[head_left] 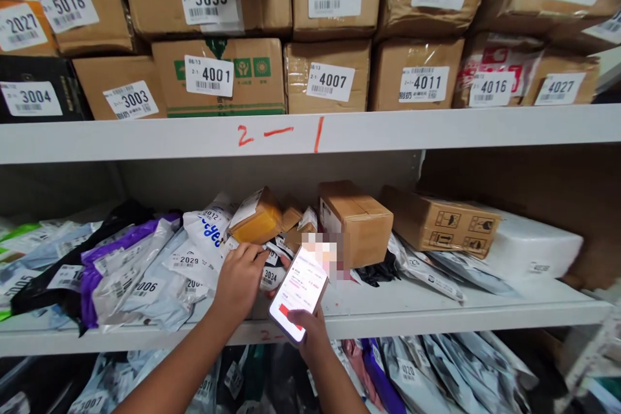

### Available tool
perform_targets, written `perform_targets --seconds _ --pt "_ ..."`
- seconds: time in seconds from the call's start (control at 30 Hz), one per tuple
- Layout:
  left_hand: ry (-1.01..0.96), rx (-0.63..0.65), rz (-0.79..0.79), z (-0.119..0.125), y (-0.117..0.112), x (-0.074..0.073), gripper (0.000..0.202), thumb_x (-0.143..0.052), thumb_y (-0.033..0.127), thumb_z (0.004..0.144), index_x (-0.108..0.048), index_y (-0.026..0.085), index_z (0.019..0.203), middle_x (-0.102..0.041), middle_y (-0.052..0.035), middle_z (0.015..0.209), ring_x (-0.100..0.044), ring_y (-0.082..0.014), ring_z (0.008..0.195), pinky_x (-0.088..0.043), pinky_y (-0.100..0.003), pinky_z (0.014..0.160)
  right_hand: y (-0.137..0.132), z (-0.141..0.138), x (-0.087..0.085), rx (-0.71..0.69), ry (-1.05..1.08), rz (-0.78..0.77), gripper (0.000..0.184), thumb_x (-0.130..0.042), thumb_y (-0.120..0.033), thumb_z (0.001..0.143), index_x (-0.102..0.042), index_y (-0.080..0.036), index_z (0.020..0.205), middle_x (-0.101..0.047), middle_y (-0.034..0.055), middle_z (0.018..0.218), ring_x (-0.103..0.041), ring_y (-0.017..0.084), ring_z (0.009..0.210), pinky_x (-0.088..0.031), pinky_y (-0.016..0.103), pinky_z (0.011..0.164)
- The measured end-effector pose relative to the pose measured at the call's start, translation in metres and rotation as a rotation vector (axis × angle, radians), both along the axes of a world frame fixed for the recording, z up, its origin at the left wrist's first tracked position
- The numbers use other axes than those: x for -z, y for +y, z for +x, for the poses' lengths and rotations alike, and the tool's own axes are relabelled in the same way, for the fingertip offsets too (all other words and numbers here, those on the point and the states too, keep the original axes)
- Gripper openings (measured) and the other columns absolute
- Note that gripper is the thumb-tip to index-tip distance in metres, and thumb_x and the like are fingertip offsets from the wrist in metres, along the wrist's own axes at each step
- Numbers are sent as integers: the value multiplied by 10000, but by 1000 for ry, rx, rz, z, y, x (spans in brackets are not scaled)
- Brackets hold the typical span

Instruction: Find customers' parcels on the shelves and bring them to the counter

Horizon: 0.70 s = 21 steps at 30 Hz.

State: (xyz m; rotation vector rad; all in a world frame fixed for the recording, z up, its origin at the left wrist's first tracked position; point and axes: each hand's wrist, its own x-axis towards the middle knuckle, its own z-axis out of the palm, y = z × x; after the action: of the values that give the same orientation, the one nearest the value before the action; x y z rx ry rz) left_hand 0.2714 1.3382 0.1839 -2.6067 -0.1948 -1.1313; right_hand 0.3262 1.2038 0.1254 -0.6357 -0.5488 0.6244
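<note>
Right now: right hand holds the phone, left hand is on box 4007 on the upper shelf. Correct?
No. The head view shows the left hand on the bagged parcels on the shelf below, not on box 4007. The right hand does hold the phone.

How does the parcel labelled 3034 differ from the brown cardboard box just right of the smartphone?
The parcel labelled 3034 looks like a soft, crumpled bag; the cardboard box is rigid and taped. The parcel lies low under the fingertips of the left hand; the box stands untouched behind the smartphone held in the right hand. Both sit on the middle shelf.
</note>
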Motion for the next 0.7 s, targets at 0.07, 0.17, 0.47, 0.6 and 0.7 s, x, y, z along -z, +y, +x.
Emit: perform_targets --seconds 0.07,0.17,0.47,0.6,0.7 --pt "-67 23 26 1 -2 0 205 -564 96 804 -687 175 949 -685 -66 963 -567 -258 900 -432 -399 736 -2 -1 1 28 3 -33 1012 -645 -229 476 -277 -92 1409 -741 71 872 -628 255 829 -443 370 770" --pt "-200 79 56 0 -4 0 225 -552 89 810 -655 138 1003 -667 -90 1067 -551 -248 967 -417 -386 799 -3 -3 1 63 17 -83 1030 -638 -224 475 -234 -89 1412 -742 75 876 -624 260 823 -429 390 786" --pt "-149 -20 153 4 0 -2 248 -696 124 756 -708 192 994 -635 -35 821 -522 -232 795 -357 -362 694 4 -2 -13 49 99 -90 974 -610 -203 420 -331 -71 1343 -743 81 792 -633 264 751 -437 379 744" --pt "-131 -66 180 11 -4 -7 176 -706 161 762 -724 228 924 -589 -20 733 -504 -231 742 -329 -365 671 4 -3 -18 57 83 -85 929 -621 -206 451 -357 -70 1331 -743 77 808 -634 256 766 -452 376 750" --pt "-126 -41 180 12 -4 -7 82 -716 165 750 -717 209 819 -581 -24 720 -494 -231 741 -322 -368 683 4 -4 -19 78 82 -73 924 -614 -196 452 -358 -84 1333 -747 81 822 -647 268 802 -459 391 777"
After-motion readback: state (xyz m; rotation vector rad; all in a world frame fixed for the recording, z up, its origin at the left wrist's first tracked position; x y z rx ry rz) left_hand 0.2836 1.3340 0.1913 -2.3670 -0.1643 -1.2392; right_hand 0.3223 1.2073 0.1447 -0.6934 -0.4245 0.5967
